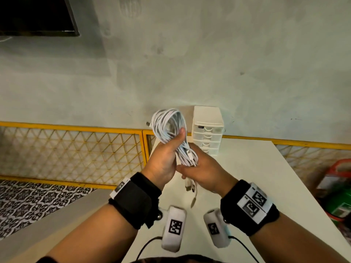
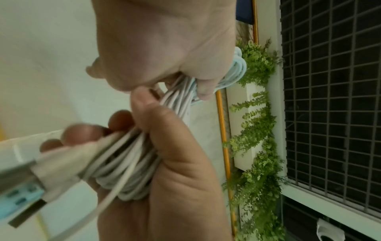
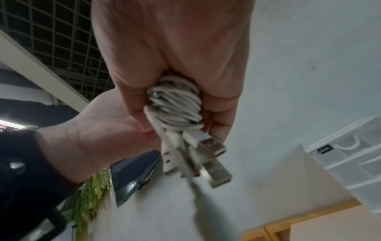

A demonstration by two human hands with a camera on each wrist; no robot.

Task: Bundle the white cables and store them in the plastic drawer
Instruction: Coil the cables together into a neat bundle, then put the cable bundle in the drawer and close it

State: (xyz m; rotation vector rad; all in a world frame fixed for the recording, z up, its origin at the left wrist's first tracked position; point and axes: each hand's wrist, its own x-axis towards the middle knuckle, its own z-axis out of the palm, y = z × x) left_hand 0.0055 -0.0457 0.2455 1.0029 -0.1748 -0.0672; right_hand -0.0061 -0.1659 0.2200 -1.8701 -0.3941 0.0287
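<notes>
A coil of white cables (image 1: 168,122) is held up above the white table (image 1: 266,177) in both hands. My left hand (image 1: 169,149) grips the upper half, with its thumb pressed across the strands. My right hand (image 1: 201,168) is wrapped round the lower half just beneath. Several USB plugs (image 1: 190,186) dangle below the right hand, and they show close up in the right wrist view as USB plugs (image 3: 206,154). In the left wrist view the cables (image 2: 123,171) run through both fists. The white plastic drawer unit (image 1: 208,130) stands behind the hands at the table's far edge, its drawers closed.
A yellow mesh fence (image 1: 76,149) runs behind the table against a pale wall. Red and green items (image 1: 338,186) lie on the floor to the right. A patterned rug (image 1: 28,202) lies on the left. A dark screen (image 1: 36,14) hangs at upper left.
</notes>
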